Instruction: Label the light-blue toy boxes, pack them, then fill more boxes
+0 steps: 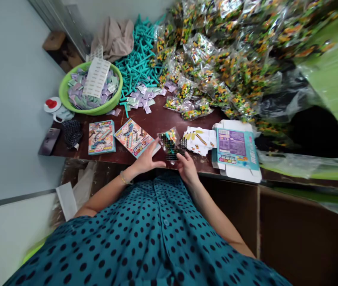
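Observation:
My left hand (145,158) is open, its thumb spread from its fingers, at the left side of a small clear bag of coloured pieces (173,136). Part of a printed booklet or flat box (133,137) lies under and beside those fingers. My right hand (188,169) is closed on the near right corner of a black grid plate (175,151), fingers curled at its edge. The clear bag rests over the far part of that plate. Just right of it, white printed cards (200,140) lie loosely stacked.
An upright-printed box (101,137) stands left; an unfolded carton (236,147) overhangs the table edge at right. Behind are a green basin (118,93) of small packets, teal sticks (140,51) and a large heap of bagged pieces (216,59). A phone (49,141) lies far left.

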Motion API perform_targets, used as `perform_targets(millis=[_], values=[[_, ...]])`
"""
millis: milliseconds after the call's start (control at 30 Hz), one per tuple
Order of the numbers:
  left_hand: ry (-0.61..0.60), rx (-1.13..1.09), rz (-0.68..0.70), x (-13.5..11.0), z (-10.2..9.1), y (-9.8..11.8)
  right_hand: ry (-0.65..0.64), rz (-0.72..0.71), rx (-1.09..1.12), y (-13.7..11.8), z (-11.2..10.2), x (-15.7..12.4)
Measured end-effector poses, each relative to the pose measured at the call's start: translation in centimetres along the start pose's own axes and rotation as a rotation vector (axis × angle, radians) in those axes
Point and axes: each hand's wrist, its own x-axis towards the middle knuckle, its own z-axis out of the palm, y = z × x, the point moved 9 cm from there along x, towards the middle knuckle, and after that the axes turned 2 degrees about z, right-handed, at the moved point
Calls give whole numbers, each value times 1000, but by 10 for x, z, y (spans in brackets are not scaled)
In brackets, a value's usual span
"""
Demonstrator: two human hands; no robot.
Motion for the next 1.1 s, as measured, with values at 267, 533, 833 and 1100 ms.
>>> perform_targets(millis=[267,533,833,1100], values=[[240,569,174,-25,-76,-16,-159,76,-218,-17,-10,-7],[693,189,137,-10,-123,24,-303,48,-206,-14,71,36],[440,199,75,23,-79,39,-129,-485,-671,-81,80,20],[426,137,84,29,-61,47,-61,-590,-691,-86,114,42]])
